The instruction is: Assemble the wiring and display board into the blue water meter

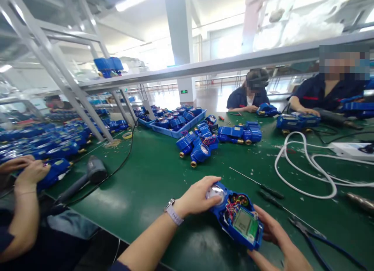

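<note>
A blue water meter (224, 220) with its electronics housing uncovered lies before me, just over the green table. Inside the housing show a circuit board with a small display (245, 223) and a tangle of red, white and blue wires (232, 209). My left hand (201, 197) grips the round dial end, thumb and fingers about it. At the housing end, my right hand (273, 236) holds the meter's edge between thumb and fingers. To the right lie two long thin screwdrivers (273, 190) and blue-handled pliers (309, 232).
Several blue meters (201, 140) sit mid-table, with a blue crate (175, 131) of more behind. A heat gun (96, 171) with a black cord lies left, near a co-worker's hands (32, 171). White cable (309, 165) coils at right. Two people work opposite under a shelf (222, 66).
</note>
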Demonstrator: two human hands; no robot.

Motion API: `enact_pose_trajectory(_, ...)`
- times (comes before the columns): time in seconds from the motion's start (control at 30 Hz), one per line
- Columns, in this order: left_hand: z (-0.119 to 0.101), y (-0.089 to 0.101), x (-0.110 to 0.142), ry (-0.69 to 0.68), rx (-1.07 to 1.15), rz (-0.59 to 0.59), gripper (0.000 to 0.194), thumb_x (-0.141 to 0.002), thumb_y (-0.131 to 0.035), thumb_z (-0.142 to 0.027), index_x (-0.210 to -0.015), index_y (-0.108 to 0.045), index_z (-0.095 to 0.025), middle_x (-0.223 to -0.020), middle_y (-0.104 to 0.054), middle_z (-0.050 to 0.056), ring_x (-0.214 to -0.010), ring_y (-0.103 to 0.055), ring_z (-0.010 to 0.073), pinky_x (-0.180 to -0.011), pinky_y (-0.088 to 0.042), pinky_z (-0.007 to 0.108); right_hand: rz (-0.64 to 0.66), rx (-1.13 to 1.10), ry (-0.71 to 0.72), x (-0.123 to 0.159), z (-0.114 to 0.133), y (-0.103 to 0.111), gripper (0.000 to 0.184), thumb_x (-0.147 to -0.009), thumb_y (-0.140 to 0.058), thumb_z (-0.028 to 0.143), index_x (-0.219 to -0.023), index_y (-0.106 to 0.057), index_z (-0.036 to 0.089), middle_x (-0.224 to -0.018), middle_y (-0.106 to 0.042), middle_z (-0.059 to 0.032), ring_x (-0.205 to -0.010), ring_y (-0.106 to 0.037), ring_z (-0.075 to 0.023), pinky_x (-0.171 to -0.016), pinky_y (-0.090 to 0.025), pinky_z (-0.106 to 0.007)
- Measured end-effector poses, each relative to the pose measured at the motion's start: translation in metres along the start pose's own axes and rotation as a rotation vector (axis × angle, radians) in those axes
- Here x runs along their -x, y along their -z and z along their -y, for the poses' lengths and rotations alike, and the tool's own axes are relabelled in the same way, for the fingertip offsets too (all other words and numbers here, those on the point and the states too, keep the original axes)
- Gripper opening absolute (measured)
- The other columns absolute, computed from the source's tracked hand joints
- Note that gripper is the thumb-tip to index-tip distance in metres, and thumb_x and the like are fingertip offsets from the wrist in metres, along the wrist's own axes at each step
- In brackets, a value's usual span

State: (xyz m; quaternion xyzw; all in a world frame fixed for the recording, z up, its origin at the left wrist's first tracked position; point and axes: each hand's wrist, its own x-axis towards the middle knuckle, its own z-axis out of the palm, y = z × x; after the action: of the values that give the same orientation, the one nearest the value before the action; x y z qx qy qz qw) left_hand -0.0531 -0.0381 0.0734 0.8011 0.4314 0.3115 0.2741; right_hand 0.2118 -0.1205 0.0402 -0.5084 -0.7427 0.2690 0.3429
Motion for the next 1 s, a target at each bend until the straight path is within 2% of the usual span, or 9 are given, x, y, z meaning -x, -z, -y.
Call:
enact_pose_trajectory(0.1, 0.007, -0.001, -0.023, 0.124, 0.036, -0.005, 0.049, -0.088, -0.055, -0.043, -0.131, -0.055, -0.020, -0.127, -0.064, 0.010, -0.115, -0.060, 0.0262, -0.103, -0.044, 0.041, -0.085, -0.010, -0.014, -0.025, -0.002, 0.003, 0.065, -0.085, -0.061, 0.052, -0.141, -0.043, 0.023, -0.132, -0.059, -0.0107, -0.109, -0.064, -0.0292, -0.098, -0.052, -0.042)
enact_pose_trajectory(0.17, 0.008, -0.003, -0.032, 0.208, 0.020, -0.034, 0.046, -0.085, -0.056, -0.048, -0.123, -0.059, -0.021, -0.114, -0.069, 0.009, -0.103, -0.064, 0.0268, -0.095, -0.048, 0.041, -0.108, -0.048, -0.060, -0.039, -0.003, 0.007, 0.068, -0.084, -0.061, 0.055, -0.141, -0.042, 0.022, -0.134, -0.058, -0.0116, -0.108, -0.064, -0.0298, -0.097, -0.053, -0.044)
enact_pose_trajectory(0.3, 0.007, -0.009, -0.032, 0.309, 0.050, -0.065, 0.050, -0.077, -0.064, -0.053, -0.113, -0.058, -0.019, -0.103, -0.069, 0.008, -0.094, -0.064, 0.0268, -0.083, -0.050, 0.038, -0.047, -0.262, -0.213, -0.058, 0.004, 0.017, 0.079, -0.079, -0.064, 0.059, -0.143, -0.038, 0.020, -0.137, -0.055, -0.0160, -0.113, -0.061, -0.0318, -0.087, -0.058, -0.039)
enact_pose_trajectory(0.4, 0.010, -0.013, -0.028, 0.359, 0.129, -0.100, 0.051, -0.074, -0.066, -0.054, -0.109, -0.057, -0.019, -0.102, -0.068, 0.008, -0.091, -0.064, 0.0246, -0.079, -0.049, 0.034, -0.060, -0.380, -0.254, -0.070, 0.015, 0.020, 0.083, -0.077, -0.065, 0.060, -0.143, -0.039, 0.018, -0.135, -0.056, -0.0171, -0.120, -0.057, -0.0335, -0.091, -0.056, -0.040)
enact_pose_trajectory(0.47, 0.012, -0.013, -0.026, 0.367, 0.165, -0.114, 0.049, -0.076, -0.064, -0.054, -0.109, -0.056, -0.018, -0.102, -0.068, 0.008, -0.091, -0.063, 0.0240, -0.079, -0.049, 0.034, -0.071, -0.382, -0.227, -0.076, 0.020, 0.017, 0.082, -0.074, -0.068, 0.057, -0.141, -0.042, 0.018, -0.138, -0.054, -0.0167, -0.122, -0.055, -0.0344, -0.098, -0.052, -0.042)
enact_pose_trajectory(0.57, 0.017, -0.011, -0.023, 0.336, 0.261, -0.063, 0.043, -0.081, -0.061, -0.045, -0.114, -0.053, -0.017, -0.103, -0.067, 0.009, -0.091, -0.063, 0.0232, -0.080, -0.049, 0.035, -0.106, -0.386, -0.201, -0.083, 0.021, 0.011, 0.078, -0.074, -0.069, 0.057, -0.138, -0.047, 0.019, -0.143, -0.050, -0.0149, -0.130, -0.047, -0.0351, -0.108, -0.043, -0.045)
enact_pose_trajectory(0.7, 0.023, -0.008, -0.019, 0.294, 0.400, 0.002, 0.047, -0.082, -0.062, -0.041, -0.122, -0.050, -0.020, -0.110, -0.065, 0.008, -0.096, -0.063, 0.0226, -0.084, -0.050, 0.036, -0.126, -0.403, -0.249, -0.093, 0.018, 0.006, 0.077, -0.078, -0.063, 0.063, -0.140, -0.046, 0.020, -0.145, -0.048, -0.0129, -0.133, -0.043, -0.0341, -0.105, -0.046, -0.042)
enact_pose_trajectory(0.87, 0.030, -0.014, -0.013, 0.298, 0.504, -0.031, 0.053, -0.080, -0.067, -0.046, -0.124, -0.050, -0.021, -0.114, -0.065, 0.008, -0.100, -0.062, 0.0243, -0.087, -0.051, 0.038, 0.008, -0.338, -0.230, -0.105, 0.002, -0.002, 0.086, -0.080, -0.061, 0.067, -0.147, -0.036, 0.019, -0.151, -0.039, -0.0130, -0.135, -0.040, -0.0339, -0.106, -0.045, -0.042)
enact_pose_trajectory(1.0, 0.037, -0.024, -0.011, 0.297, 0.636, -0.063, 0.060, -0.074, -0.073, -0.045, -0.124, -0.049, -0.021, -0.113, -0.064, 0.009, -0.100, -0.062, 0.0245, -0.086, -0.050, 0.037, -0.034, -0.237, -0.113, -0.110, -0.015, -0.004, 0.077, -0.086, -0.054, 0.065, -0.147, -0.038, 0.021, -0.155, -0.033, -0.0093, -0.141, -0.030, -0.0326, -0.113, -0.032, -0.049)
